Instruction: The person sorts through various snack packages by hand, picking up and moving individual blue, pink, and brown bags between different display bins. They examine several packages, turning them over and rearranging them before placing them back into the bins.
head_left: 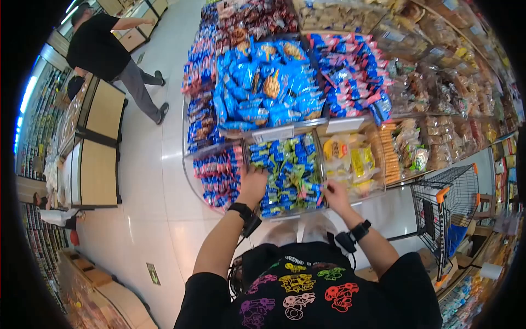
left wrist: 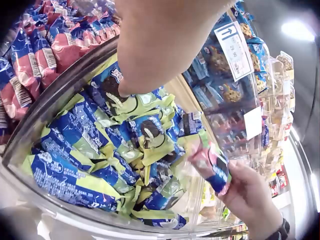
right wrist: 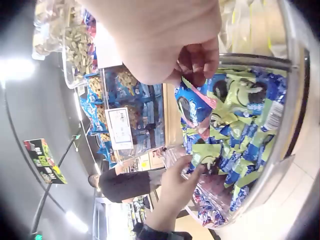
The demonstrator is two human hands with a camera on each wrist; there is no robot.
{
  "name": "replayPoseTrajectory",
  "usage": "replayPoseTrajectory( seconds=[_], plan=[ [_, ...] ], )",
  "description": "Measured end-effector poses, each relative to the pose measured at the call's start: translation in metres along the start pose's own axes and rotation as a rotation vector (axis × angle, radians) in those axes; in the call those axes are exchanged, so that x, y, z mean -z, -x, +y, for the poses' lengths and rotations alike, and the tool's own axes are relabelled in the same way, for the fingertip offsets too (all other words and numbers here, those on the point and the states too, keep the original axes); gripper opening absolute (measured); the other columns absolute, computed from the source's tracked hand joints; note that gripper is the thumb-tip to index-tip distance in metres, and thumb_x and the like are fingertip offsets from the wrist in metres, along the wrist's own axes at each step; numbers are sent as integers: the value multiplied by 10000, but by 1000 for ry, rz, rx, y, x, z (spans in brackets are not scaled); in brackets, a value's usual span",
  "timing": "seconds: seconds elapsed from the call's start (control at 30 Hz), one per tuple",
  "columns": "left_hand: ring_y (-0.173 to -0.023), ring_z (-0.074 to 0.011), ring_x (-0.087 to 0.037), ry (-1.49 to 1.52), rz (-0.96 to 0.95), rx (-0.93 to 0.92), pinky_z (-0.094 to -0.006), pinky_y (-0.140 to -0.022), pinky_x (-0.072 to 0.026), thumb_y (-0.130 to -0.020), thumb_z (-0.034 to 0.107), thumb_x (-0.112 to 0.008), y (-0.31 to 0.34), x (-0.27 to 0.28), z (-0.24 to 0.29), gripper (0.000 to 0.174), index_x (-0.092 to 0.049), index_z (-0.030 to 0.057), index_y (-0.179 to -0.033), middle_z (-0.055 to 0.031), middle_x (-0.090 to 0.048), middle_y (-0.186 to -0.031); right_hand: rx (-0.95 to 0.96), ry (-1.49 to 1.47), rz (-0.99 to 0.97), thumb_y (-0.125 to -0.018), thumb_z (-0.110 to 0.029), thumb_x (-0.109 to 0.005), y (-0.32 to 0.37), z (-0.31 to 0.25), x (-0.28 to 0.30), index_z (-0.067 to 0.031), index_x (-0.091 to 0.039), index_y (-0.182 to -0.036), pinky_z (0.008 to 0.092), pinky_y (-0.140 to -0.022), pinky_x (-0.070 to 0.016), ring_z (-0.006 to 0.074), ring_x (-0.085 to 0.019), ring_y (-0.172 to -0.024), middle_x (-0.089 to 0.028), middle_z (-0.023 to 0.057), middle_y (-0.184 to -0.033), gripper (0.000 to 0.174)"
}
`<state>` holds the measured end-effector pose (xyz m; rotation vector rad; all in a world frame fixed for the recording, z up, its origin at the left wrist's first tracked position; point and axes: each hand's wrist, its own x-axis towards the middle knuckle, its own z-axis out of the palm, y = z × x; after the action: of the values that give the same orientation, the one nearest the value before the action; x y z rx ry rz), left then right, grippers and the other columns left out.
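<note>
My right hand (head_left: 335, 195) pinches a pink-and-blue snack packet (left wrist: 212, 169) by one end, above the right side of a clear bin. Blue-and-green snack packets (head_left: 285, 164) lie heaped in that bin, their dark round cookie pictures showing in the wrist views. At the bin's left side my left hand (head_left: 252, 185) reaches in. Its thumb and fingers pinch the edge of a blue-and-green packet (right wrist: 206, 153) in the right wrist view. The left wrist view shows mostly the back of this hand, with the fingertips partly hidden.
Pink-and-blue packets (head_left: 219, 170) fill the bin to the left. Behind stand large blue cookie bags (head_left: 268, 82) with a price card (head_left: 272, 134). Bagged yellow goods (head_left: 350, 159) lie to the right. A shopping cart (head_left: 446, 203) stands right, and a person (head_left: 101, 46) is in the left aisle.
</note>
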<state>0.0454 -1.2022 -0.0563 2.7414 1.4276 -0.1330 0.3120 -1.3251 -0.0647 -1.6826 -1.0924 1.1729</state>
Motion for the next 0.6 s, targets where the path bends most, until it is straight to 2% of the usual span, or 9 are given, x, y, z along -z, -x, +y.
replayPoseTrajectory(
  seconds=[0.07,0.17,0.23,0.3,0.37,0.5,0.57,0.6],
  plan=[
    [-1073,-257,-527,20,22,26,-574,-1013,-285,-793,114,-528,-2,-8,0,204,-633,95,-966,-67,-648,-966,-3,51,35,-850,-87,-653,9,8,-1,-22,-628,-903,260,-583,-430,94,-511,-628,-559,19,-680,87],
    [-1076,-255,-517,-34,67,15,-600,-1027,-263,-808,113,-503,-3,-14,-4,190,-642,93,-936,-66,-650,-945,-32,-31,33,-836,-105,-673,12,25,-6,-38,-639,-907,270,-585,-438,106,-519,-623,-565,35,-683,104],
    [-1079,-240,-506,-48,53,24,-567,-1038,-259,-796,130,-515,-4,-22,-6,189,-642,115,-935,-43,-648,-961,-35,-65,24,-834,-118,-678,14,33,-9,-44,-641,-910,275,-590,-441,115,-525,-626,-573,45,-689,113],
    [-1082,-244,-502,-43,75,25,-576,-1036,-257,-796,125,-517,-3,-29,-8,185,-644,115,-930,-40,-644,-970,-8,-33,68,-836,-124,-679,14,25,-7,-46,-640,-912,276,-592,-441,118,-527,-629,-574,48,-691,116],
    [-1097,-243,-490,-44,75,21,-580,-1039,-253,-791,116,-521,-3,-23,-5,181,-644,110,-924,-42,-642,-962,80,118,22,-879,-87,-641,20,4,-6,-34,-619,-919,227,-550,-453,50,-543,-618,-589,-10,-702,69],
    [-1096,-250,-476,-21,156,7,-568,-1025,-255,-770,91,-532,-3,-25,-6,178,-641,80,-911,-53,-641,-933,130,125,3,-878,-108,-647,17,8,-10,-43,-626,-933,226,-567,-447,46,-527,-632,-576,-15,-701,87],
    [-1067,-254,-480,-14,118,9,-563,-1015,-253,-764,86,-532,-2,-26,-6,172,-640,65,-897,-61,-639,-907,5,22,-76,-872,-110,-653,18,10,-13,-44,-630,-933,224,-577,-436,50,-506,-641,-558,-19,-703,93],
    [-1047,-254,-481,4,147,-2,-559,-1008,-253,-762,86,-534,-2,-26,-6,164,-639,59,-885,-67,-639,-891,24,68,-69,-872,-107,-650,19,11,-13,-38,-626,-927,231,-569,-432,54,-509,-648,-557,-23,-702,92]
  ],
)
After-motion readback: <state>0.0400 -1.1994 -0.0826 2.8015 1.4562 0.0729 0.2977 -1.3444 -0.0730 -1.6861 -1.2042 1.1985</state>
